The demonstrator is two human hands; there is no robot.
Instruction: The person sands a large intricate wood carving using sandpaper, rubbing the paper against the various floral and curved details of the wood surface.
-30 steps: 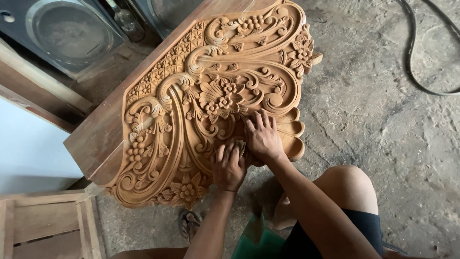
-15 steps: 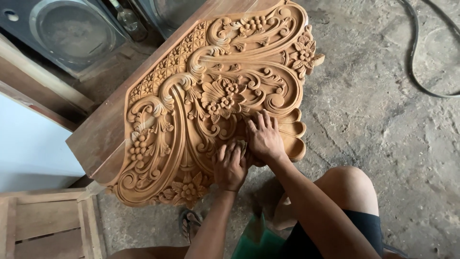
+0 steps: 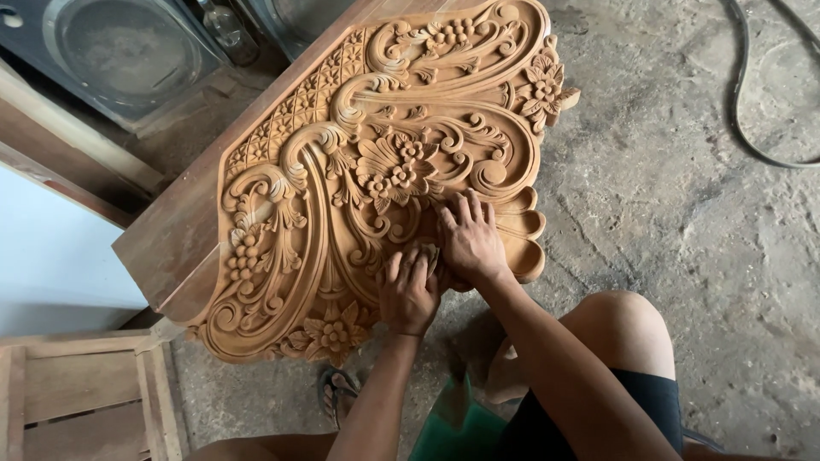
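Observation:
A large carved wooden panel (image 3: 384,171) with scrolls, flowers and grape clusters lies tilted in front of me. My left hand (image 3: 408,292) presses on its lower middle, fingers bent over a small tan sheet (image 3: 432,256) that looks like sandpaper; most of the sheet is hidden. My right hand (image 3: 470,241) lies flat on the carving just right of it, fingers spread and touching the left hand's fingertips. My bare right knee (image 3: 619,329) is right below the panel's lower edge.
Rough concrete floor (image 3: 683,213) spreads to the right, with a black cable (image 3: 741,111) looping at the top right. A grey round-fronted machine (image 3: 120,51) stands at the top left. A wooden frame (image 3: 77,393) sits bottom left; a sandal (image 3: 335,391) and a green object (image 3: 457,427) lie below.
Both hands stay on the same spot of the carving; only small shifts of the fingers and of the view.

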